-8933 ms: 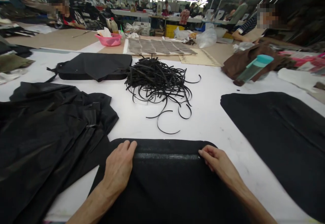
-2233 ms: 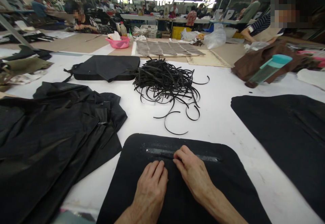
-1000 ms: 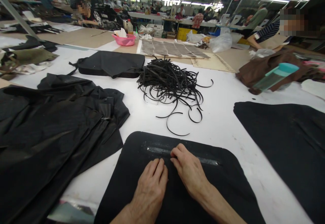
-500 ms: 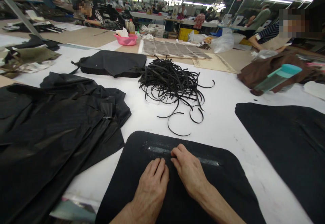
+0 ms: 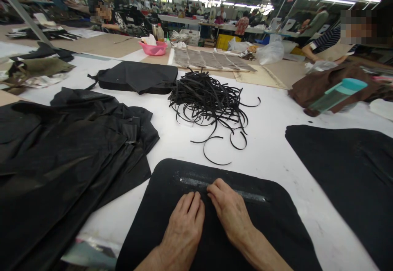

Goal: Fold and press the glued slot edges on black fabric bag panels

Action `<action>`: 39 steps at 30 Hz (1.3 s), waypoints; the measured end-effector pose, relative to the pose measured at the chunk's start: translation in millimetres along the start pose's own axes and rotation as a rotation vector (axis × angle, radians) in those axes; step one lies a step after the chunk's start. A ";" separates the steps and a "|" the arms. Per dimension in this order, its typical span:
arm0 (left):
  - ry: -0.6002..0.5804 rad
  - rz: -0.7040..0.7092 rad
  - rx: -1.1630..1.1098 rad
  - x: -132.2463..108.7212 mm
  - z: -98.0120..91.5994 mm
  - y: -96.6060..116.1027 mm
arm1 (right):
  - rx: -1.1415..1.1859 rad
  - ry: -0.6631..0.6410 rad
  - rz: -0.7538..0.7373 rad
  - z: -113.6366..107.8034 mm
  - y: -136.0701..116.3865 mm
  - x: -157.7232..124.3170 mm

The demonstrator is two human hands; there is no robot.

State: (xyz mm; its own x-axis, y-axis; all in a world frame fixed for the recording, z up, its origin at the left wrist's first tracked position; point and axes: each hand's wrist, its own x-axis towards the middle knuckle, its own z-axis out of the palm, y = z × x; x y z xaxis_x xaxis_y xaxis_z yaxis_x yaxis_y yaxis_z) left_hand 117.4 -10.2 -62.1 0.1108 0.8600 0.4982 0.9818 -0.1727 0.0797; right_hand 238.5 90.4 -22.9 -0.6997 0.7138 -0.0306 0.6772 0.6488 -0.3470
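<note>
A black panel with rounded corners (image 5: 258, 222) lies flat in front of me. Across its upper part runs a narrow greyish, glue-like band (image 5: 250, 195). My left hand (image 5: 186, 222) rests on the panel just below this band, its fingers side by side with the tips bent down onto the surface. To its right, my right hand (image 5: 231, 207) reaches the middle of the band with thumb and fingers drawn together in a pinch. What lies between those fingertips is hidden by the hand.
Beyond the panel is a tangled heap of black strips (image 5: 208, 97). Black sheets (image 5: 76, 148) are piled left; another black panel (image 5: 346, 160) lies right. Farther off are a black stack (image 5: 135, 76), a pink basket (image 5: 153, 49), a teal-lidded bottle (image 5: 337, 95) and other people.
My right hand has shifted slightly down toward me, and its index finger sits lower over the band. The left hand stays almost in place.
</note>
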 end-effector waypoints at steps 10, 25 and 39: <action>-0.087 0.017 0.017 6.6 -16.6 -22.9 | -0.174 0.159 -0.079 11.5 -1.9 -10.9; -0.357 0.142 0.231 14.3 -22.0 -30.9 | -0.373 0.328 -0.080 18.0 32.4 -61.9; -0.229 0.164 0.265 6.8 -25.5 -47.5 | -0.425 0.246 0.083 1.6 58.9 -77.0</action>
State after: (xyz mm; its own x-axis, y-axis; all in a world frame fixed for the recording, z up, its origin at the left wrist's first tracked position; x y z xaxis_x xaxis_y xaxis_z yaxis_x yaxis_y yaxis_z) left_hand 67.6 -8.4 -40.5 0.2718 0.9215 0.2775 0.9508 -0.2125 -0.2257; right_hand 331.9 73.2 -42.5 -0.5996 0.7755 0.1977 0.7971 0.6007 0.0615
